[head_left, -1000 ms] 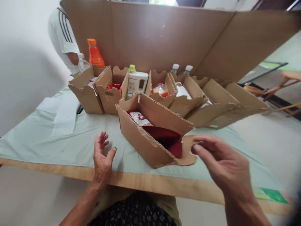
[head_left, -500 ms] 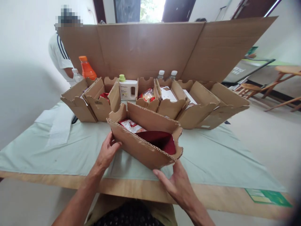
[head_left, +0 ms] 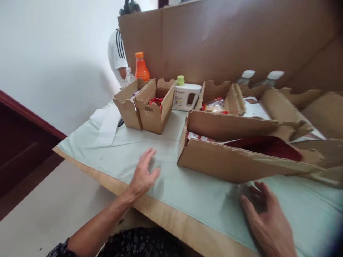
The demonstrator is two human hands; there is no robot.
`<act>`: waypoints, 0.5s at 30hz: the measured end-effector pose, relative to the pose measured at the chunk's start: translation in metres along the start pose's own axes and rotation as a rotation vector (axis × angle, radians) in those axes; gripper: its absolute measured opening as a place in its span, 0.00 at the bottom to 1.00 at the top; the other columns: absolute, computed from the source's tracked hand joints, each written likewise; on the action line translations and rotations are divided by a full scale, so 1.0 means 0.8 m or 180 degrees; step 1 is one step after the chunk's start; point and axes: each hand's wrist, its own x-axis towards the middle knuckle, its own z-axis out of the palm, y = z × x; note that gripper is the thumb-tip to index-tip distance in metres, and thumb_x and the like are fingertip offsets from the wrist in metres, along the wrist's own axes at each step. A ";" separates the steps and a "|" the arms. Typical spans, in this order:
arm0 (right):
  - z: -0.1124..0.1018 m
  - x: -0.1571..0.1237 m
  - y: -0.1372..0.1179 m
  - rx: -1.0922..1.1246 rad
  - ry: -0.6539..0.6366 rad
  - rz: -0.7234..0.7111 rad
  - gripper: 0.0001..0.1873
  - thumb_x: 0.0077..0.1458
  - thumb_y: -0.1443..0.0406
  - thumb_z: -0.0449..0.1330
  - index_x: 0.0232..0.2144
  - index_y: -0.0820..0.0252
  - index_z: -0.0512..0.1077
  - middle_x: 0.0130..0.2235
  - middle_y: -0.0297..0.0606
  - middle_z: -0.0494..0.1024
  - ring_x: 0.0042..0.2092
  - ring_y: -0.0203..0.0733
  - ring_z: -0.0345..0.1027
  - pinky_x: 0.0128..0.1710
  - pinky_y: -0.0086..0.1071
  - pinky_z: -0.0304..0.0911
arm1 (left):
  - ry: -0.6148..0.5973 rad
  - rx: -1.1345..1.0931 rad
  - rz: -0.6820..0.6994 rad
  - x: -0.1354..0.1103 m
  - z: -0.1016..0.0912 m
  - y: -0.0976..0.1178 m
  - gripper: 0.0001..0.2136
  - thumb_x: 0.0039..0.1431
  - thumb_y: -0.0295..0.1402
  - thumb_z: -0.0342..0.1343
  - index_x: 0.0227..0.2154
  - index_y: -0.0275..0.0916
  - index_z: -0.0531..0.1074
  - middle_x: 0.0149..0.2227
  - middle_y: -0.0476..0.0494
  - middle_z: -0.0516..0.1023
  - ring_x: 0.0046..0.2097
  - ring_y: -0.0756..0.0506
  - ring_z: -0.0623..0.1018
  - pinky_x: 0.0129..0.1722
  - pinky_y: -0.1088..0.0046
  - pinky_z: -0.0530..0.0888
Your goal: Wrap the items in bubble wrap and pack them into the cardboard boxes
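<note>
A long open cardboard box (head_left: 227, 162) lies on the pale green tablecloth (head_left: 187, 189) in front of me, with a dark red item (head_left: 268, 146) and a red-and-white packet (head_left: 198, 136) inside. My left hand (head_left: 143, 175) hovers over the cloth to the left of the box, fingers stretched out, holding nothing. My right hand (head_left: 265, 217) rests on the cloth just below the box's near wall, fingers spread, apart from the box.
Behind stand smaller cardboard boxes (head_left: 146, 103) with red packets, a white detergent bottle (head_left: 186, 96), an orange bottle (head_left: 141, 67), clear bottles (head_left: 246, 75) and a tall cardboard sheet (head_left: 227, 39). A person in a white striped shirt (head_left: 117, 53) stands at the back left. The wooden table edge (head_left: 166, 217) runs diagonally.
Both hands have let go of the near box and drawn back onto the cloth. The view has swung left, so the box now sits to the right.
</note>
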 end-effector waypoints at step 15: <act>0.004 0.005 -0.017 -0.0516 -0.0147 -0.0025 0.45 0.49 0.44 0.57 0.63 0.63 0.69 0.55 0.60 0.80 0.33 0.62 0.76 0.40 0.58 0.71 | 0.0355 0.2751 -0.1270 0.107 -0.204 -0.110 0.09 0.58 0.34 0.54 0.35 0.40 0.80 0.41 0.34 0.82 0.48 0.32 0.79 0.47 0.59 0.73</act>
